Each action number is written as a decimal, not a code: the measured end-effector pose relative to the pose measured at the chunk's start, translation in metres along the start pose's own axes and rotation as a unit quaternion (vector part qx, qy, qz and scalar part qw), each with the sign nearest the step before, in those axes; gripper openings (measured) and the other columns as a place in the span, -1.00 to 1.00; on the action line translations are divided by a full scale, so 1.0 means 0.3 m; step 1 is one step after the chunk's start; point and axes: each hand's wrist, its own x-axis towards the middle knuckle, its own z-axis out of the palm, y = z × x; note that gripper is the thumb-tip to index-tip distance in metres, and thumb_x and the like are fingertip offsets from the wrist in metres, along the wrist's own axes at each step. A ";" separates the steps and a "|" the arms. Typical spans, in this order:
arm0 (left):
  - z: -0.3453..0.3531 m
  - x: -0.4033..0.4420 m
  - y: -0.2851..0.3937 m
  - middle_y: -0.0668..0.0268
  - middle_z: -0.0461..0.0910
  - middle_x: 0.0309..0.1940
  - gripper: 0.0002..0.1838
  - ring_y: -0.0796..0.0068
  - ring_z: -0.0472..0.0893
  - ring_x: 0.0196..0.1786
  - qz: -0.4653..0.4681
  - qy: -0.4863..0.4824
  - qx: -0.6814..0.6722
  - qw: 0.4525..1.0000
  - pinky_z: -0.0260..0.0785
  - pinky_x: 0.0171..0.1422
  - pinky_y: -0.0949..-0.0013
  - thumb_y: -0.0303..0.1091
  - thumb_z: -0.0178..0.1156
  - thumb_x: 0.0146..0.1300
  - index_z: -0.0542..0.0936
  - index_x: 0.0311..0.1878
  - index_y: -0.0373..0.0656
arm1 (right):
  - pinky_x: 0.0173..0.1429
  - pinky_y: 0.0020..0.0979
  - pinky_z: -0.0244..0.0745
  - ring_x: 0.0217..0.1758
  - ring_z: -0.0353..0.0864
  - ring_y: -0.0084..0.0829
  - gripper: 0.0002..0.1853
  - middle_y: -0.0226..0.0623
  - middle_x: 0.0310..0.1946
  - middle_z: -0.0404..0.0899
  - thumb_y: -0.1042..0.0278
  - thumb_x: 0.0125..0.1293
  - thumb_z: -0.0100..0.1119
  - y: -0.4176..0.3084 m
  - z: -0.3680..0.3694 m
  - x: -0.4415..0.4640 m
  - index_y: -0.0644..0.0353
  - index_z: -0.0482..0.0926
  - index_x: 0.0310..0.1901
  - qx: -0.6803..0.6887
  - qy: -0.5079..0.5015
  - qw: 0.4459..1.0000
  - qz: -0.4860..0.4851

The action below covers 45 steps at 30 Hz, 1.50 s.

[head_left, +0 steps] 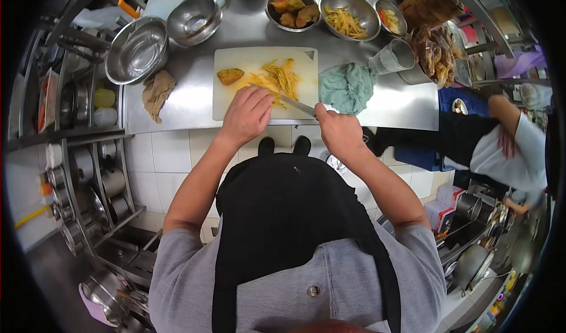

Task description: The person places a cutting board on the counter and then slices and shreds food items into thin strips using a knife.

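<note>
My right hand (339, 128) grips a kitchen knife (299, 106) by its handle, the blade pointing left across the cutting board. My left hand (247, 110) is closed, its fingertips curled down on a piece of yellow vegetable beside the blade. Most of that piece is hidden under the fingers. On the white cutting board (224, 106) a heap of yellow shreds (284, 78) lies just beyond the knife. A larger yellow-brown chunk (230, 76) sits at the board's upper left. The green cloth (346, 88) is crumpled to the right of the board, near my right hand.
Across the back stand a bowl of chunks (293, 10), a bowl of yellow strips (351, 17) and metal bowls (137, 50). A brown cloth (158, 95) lies left, a clear plastic container (391, 57) right. Another person (507, 144) is at the right, beside a blue crate (415, 158).
</note>
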 end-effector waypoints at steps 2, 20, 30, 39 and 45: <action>0.024 0.010 -0.002 0.16 0.65 0.04 -0.65 0.05 0.59 0.16 0.016 -0.018 -0.011 1.000 0.48 0.32 0.03 -0.50 0.42 0.11 0.69 0.01 -0.25 | -0.38 -0.20 0.64 -0.39 0.80 -0.18 -0.77 -0.21 -0.45 0.71 0.51 0.22 0.21 0.004 0.009 0.012 0.20 0.42 -0.11 -0.005 0.011 1.000 0.006; 0.087 0.279 -0.106 0.03 0.71 0.07 -0.67 -0.04 0.62 0.18 -0.077 -0.105 -0.029 0.991 0.42 0.40 -0.02 -0.52 0.15 0.24 0.68 0.06 -0.29 | -0.36 -0.14 0.64 -0.41 0.80 -0.14 -0.90 -0.20 -0.48 0.72 0.46 0.32 0.12 -0.057 0.080 -0.043 0.16 0.46 -0.16 0.085 0.028 0.995 0.037; 0.264 0.446 -0.186 0.03 0.70 -0.02 -0.74 -0.08 0.65 0.12 -0.169 -0.325 0.025 0.930 0.47 0.37 0.04 -0.44 0.23 0.28 0.63 0.00 -0.30 | -0.11 0.13 0.59 -0.27 0.72 0.16 -0.75 0.06 -0.44 0.68 0.39 0.34 0.15 -0.047 0.103 -0.091 0.23 0.52 0.01 0.269 -0.042 0.961 0.042; 0.257 0.436 -0.188 0.00 0.73 -0.03 -0.82 -0.08 0.70 0.05 -0.212 -0.325 0.001 0.922 0.52 0.22 0.02 -0.45 0.20 0.30 0.63 -0.07 -0.25 | 0.02 0.12 0.60 -0.11 0.74 0.15 -0.75 0.09 -0.29 0.73 0.24 0.40 0.22 -0.021 0.092 -0.067 0.23 0.65 -0.06 0.306 -0.107 0.945 0.055; 0.147 0.500 -0.144 0.04 0.76 -0.15 -0.84 0.05 0.73 -0.07 -0.245 -0.270 -0.060 0.929 0.56 0.12 0.12 -0.39 0.23 0.29 0.65 -0.14 -0.25 | -0.01 0.11 0.60 -0.13 0.73 0.18 -0.77 0.09 -0.31 0.73 0.24 0.42 0.20 0.023 0.116 -0.054 0.24 0.63 -0.08 0.331 -0.074 0.933 0.122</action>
